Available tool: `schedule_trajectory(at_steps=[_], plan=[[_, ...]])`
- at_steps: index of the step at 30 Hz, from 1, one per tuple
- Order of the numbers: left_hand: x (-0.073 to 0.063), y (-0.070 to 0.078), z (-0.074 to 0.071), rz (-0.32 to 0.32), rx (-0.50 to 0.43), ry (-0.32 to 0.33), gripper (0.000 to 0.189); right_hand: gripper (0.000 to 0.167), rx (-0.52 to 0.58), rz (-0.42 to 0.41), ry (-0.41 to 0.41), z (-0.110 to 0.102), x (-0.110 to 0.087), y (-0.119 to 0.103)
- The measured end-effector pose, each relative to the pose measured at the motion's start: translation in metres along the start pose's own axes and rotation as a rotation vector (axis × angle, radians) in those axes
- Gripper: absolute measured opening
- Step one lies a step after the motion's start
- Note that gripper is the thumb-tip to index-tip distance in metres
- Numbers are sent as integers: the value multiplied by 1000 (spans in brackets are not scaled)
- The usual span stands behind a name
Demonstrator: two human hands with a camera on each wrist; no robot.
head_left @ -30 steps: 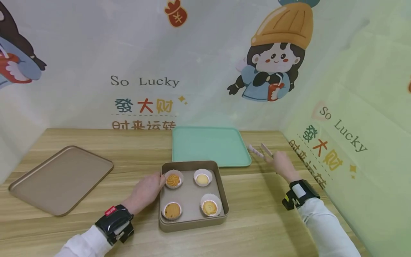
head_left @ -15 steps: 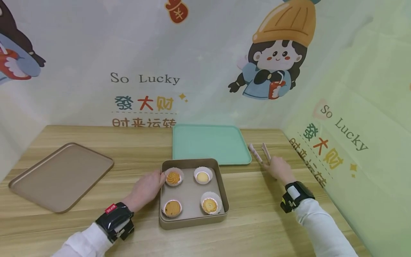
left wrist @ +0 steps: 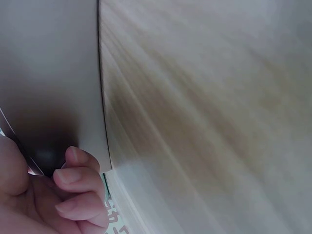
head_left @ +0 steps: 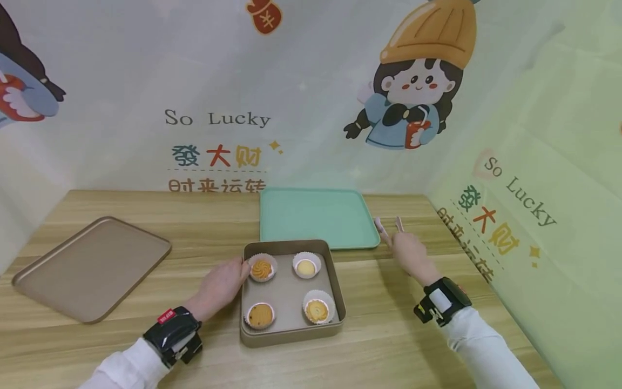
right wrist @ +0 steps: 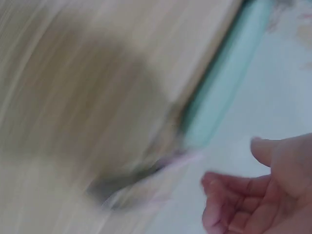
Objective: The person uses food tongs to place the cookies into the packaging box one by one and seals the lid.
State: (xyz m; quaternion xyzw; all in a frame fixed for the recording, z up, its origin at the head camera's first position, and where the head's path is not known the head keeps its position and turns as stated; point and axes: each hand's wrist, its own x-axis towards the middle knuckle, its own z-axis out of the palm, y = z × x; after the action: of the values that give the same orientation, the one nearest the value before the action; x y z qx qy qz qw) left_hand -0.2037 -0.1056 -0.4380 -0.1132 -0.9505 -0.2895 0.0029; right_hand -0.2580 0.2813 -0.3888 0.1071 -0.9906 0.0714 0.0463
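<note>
My left hand grips the left wall of a square brown baking tin; in the left wrist view the fingers curl against the tin's outer wall, thumb on the rim's other side. Inside, set apart from each other, are several cookies in white paper cups, among them a swirled cookie and a speckled one. My right hand is over pale pink tongs, hiding their rear part in the head view. In the right wrist view the tongs lie blurred on the table, apart from the loosely bent fingers.
A mint-green tray lies at the back of the wooden table, right behind the tin. Flat on the left side lies a brown tray. Printed cloth hangs behind the table and along its right side.
The tongs were lowered to the table and let go; my right hand has since shifted left over them. My left hand and the tin have stayed in place.
</note>
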Motion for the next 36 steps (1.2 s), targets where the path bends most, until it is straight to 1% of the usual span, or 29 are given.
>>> schedule_trajectory(at_steps=[1, 2, 3, 4, 7, 9, 10, 12, 14, 16, 19, 20, 23, 25, 28, 31, 33, 34, 35, 36], plan=[[0, 0, 0, -3, 0, 1, 31, 26, 31, -31, 5, -1, -1, -11], [0, 0, -1, -5, 0, 3, 31, 31, 76, -56, -2, -1, -1, -23], [0, 0, -1, -8, 1, 5, 31, 39, 143, -59, 2, 1, -2, -34], [0, 0, -1, -8, 2, 7, 31, 40, 170, -78, -20, 3, -4, -45], [0, 0, -2, -8, 1, 5, 31, 40, 222, -110, -102, 11, -9, -72], [0, 0, -2, -8, -3, 1, 31, 42, 230, -122, -147, 18, -11, -85], [0, 0, -1, -6, -6, -1, 31, 42, 214, -136, -154, 21, -12, -89], [0, 0, -1, 0, -11, 1, 31, 43, 187, -168, -171, 27, -14, -93], [0, 1, 0, 7, -14, 3, 31, 42, 141, -229, -161, 33, -14, -93], [-1, 1, -1, 10, -14, 3, 31, 41, 99, -297, -118, 38, -15, -92], [-2, 0, -3, 20, -6, -5, 31, 40, 66, -361, -49, 45, -16, -92], [-2, 0, -4, 28, -3, -8, 31, 40, 50, -376, -28, 47, -16, -92], [-4, -2, -7, 39, -9, -22, 36, 40, 28, -388, -2, 48, -17, -94], [-7, -5, -10, 24, -23, -36, 41, 40, 22, -388, 1, 48, -18, -95], [-12, -14, -18, -11, -32, -39, 49, 42, 44, -352, -2, 48, -19, -96], [-21, -32, -31, -32, -20, -22, 50, 43, 58, -304, -1, 47, -20, -97], [-30, -47, -42, -42, 40, 20, 51, 43, 62, -286, 4, 46, -21, -97], [-35, -58, -48, -12, 107, 36, 46, 44, 62, -282, 6, 46, -21, -97], [-40, -68, -55, -13, 137, 50, 43, 44, 63, -281, 8, 46, -21, -97], [-45, -78, -62, -35, 167, 57, 43, 44, 62, -283, 12, 46, -22, -97]])
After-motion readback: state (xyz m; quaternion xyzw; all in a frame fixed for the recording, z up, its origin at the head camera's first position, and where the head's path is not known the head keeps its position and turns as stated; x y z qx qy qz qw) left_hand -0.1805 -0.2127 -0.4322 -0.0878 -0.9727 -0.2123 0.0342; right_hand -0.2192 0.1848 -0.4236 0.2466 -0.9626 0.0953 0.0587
